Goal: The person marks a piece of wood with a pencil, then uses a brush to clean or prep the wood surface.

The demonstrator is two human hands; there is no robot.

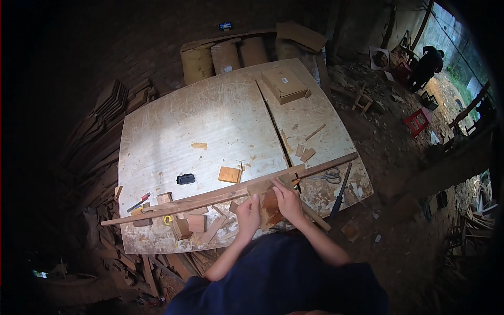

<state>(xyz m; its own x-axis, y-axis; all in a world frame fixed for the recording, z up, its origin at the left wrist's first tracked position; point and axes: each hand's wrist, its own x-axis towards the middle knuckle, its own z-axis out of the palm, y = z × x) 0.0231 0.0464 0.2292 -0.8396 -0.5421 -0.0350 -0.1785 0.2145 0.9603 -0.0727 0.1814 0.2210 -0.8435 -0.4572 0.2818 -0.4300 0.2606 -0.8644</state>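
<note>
My left hand (pixel 248 214) is closed at the left edge of a thin brown sheet (pixel 270 206), its thumb pointing up. On the sheet's right side my right hand (pixel 287 200) grips with bent fingers. The sheet has a reddish-brown face and a paler tan upper part; its exact kind cannot be made out. Just beyond both hands a long wooden strip (pixel 197 202) runs across the table. Several small wood blocks (pixel 197 223) lie left of my left hand. Scissors (pixel 328 176) and a long dark tool (pixel 342 190) lie to the right of my right hand.
The worn table (pixel 194 121) has a dark gap on its right side. On it are a cardboard box (pixel 284 84), a black tray (pixel 185 179), a wooden block (pixel 229 174) and a yellow tape (pixel 167 220). Stacked boards (pixel 110 102) stand left; a person (pixel 428 65) is far right.
</note>
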